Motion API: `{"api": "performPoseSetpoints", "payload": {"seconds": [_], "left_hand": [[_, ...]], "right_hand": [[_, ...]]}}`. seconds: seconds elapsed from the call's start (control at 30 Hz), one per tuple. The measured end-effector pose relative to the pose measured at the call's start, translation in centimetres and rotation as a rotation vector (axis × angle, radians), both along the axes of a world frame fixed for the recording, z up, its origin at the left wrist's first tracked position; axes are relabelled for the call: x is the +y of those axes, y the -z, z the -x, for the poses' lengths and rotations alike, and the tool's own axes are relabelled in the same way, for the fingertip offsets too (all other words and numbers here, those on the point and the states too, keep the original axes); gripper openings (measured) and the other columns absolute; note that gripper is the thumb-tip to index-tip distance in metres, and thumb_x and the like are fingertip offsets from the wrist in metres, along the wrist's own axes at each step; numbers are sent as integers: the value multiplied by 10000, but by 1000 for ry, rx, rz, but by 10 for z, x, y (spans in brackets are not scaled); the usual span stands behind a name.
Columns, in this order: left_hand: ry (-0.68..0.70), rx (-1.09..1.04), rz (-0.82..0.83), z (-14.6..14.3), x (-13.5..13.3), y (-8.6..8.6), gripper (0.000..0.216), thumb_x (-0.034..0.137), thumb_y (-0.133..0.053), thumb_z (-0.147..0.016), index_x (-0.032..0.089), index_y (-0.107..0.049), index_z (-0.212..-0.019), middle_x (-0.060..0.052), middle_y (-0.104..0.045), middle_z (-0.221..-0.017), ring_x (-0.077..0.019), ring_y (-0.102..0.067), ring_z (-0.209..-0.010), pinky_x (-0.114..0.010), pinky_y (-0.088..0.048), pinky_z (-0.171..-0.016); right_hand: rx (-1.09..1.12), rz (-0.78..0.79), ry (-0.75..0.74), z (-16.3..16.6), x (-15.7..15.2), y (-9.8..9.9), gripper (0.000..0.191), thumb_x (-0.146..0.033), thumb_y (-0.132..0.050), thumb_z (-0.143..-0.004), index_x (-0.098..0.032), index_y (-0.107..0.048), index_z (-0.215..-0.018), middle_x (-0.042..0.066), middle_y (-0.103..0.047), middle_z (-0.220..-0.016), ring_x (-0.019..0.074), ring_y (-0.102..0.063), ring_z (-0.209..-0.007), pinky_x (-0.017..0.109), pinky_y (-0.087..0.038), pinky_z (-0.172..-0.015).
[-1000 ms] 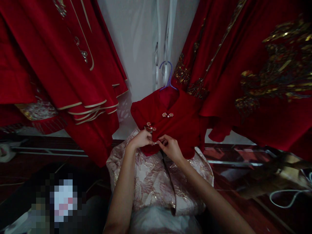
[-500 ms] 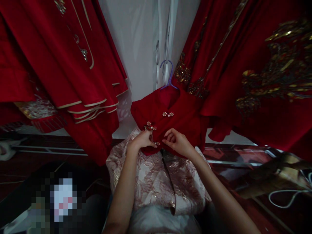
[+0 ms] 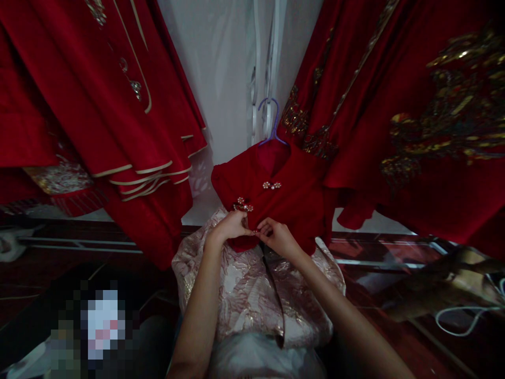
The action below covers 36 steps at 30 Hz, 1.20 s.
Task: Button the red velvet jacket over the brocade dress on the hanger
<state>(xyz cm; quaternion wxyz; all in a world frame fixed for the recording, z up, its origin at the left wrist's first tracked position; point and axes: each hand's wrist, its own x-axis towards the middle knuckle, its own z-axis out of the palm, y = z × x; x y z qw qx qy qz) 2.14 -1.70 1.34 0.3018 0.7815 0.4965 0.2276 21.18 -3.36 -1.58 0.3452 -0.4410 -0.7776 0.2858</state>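
A red garment with a purple hanger in its neck lies over a pink-and-gold brocade cloth on my lap. Pearl-like beaded fastenings decorate its front. At the lowest fastening, near the hem, my left hand is closed, thumb and fingers pinching the beaded piece. My right hand meets it from the other side, its fingertips pinched at the same small fastening. Fingers hide most of that piece.
Red garments with pale piping hang at the left. More red clothing with gold sequin trim hangs at the right. Behind is a white wall. A white cord loops at the lower right.
My right hand has moved down and left, from just off the garment to the lowest fastening, and its fingertips have closed there. My left hand has hardly moved.
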Motion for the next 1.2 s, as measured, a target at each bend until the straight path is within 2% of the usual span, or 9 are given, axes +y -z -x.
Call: {"api": "performPoseSetpoints", "payload": {"seconds": [0.1, 0.27, 0.37, 0.5, 0.8, 0.97, 1.07, 1.13, 1.2], "left_hand": [[-42, -239, 140, 3, 1, -2, 431, 415, -766, -577, 124, -589, -840, 0, -619, -681, -117, -569, -637, -219, -433, -594], [-245, -771, 309, 9, 1, -16, 354, 393, -652, -752, 106, -619, -955, -92, -679, -907, -122, -630, -755, -299, -515, -788], [-245, -938, 398, 10, 1, -20, 322, 317, -679, -747, 93, -644, -976, -108, -689, -938, -133, -648, -772, -323, -520, -837], [-245, -1087, 428, 8, 6, -14, 285, 277, -713, -717, 93, -670, -931, -109, -696, -954, -140, -653, -802, -343, -522, -860], [-298, -1065, 396, 1, 16, 0, 263, 272, -704, -701, 123, -687, -917, -101, -687, -1044, -130, -648, -852, -288, -505, -850], [-392, -965, 345, -5, 10, -2, 286, 349, -701, -685, 130, -687, -868, -94, -695, -995, -103, -624, -725, -246, -518, -715], [-328, -892, 339, -12, 7, -7, 319, 426, -681, -696, 139, -684, -836, -82, -696, -916, -105, -605, -668, -251, -519, -639], [-250, -823, 251, -20, 7, -13, 329, 444, -663, -713, 141, -680, -842, -71, -684, -874, -115, -603, -685, -247, -515, -626], [-187, -754, 35, -30, 8, -22, 303, 425, -627, -755, 153, -667, -882, -61, -663, -900, -125, -604, -749, -240, -513, -646]], "right_hand": [[7, 47, -23, -5, -2, -10, 138, -227, -633, -719, -165, -606, -839, 20, -653, -714, 122, -608, -638, 239, -483, -604], [14, 183, -228, -25, -7, -37, 192, -308, -677, -693, -159, -622, -802, 22, -653, -714, 122, -600, -648, 248, -489, -618], [26, 201, -281, -34, -7, -46, 166, -273, -659, -703, -158, -626, -818, 23, -652, -740, 118, -597, -676, 251, -487, -650], [47, 202, -290, -34, -7, -46, 154, -257, -647, -710, -155, -621, -822, 22, -645, -739, 115, -589, -674, 252, -481, -646], [20, 201, -316, -31, -7, -42, 163, -254, -646, -719, -153, -622, -846, 29, -654, -755, 119, -593, -683, 259, -486, -662], [-22, 238, -326, -34, -8, -47, 195, -283, -657, -713, -147, -617, -847, 33, -657, -771, 120, -592, -693, 261, -483, -664], [-62, 291, -386, -43, -9, -54, 219, -309, -660, -716, -140, -614, -848, 40, -662, -789, 120, -594, -702, 252, -471, -657], [-96, 350, -430, -52, -10, -59, 239, -329, -662, -716, -140, -609, -854, 38, -663, -787, 119, -594, -695, 248, -465, -645], [-141, 428, -456, -62, -11, -66, 248, -325, -666, -710, -140, -605, -864, 34, -665, -777, 121, -597, -689, 244, -460, -636]]}}
